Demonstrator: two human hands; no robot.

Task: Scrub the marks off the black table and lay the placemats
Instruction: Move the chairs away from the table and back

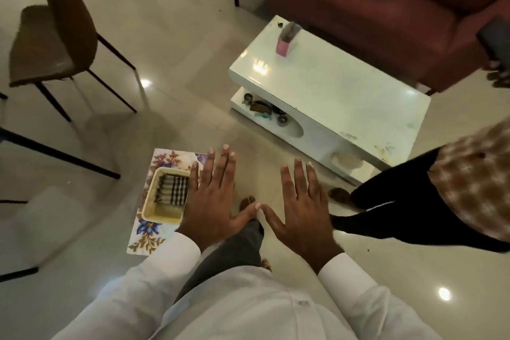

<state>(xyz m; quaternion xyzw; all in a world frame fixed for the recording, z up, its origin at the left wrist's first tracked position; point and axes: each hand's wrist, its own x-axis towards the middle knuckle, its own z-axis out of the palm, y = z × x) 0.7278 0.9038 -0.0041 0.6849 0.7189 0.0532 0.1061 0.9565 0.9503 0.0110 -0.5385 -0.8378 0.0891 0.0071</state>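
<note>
The person's left hand and right hand are held out flat, backs up, fingers straight and spread, gripping nothing, with the thumb tips touching. Just left of the left hand, a floral placemat lies on the tiled floor with a cream basket standing on it, near a white coffee table
</note>
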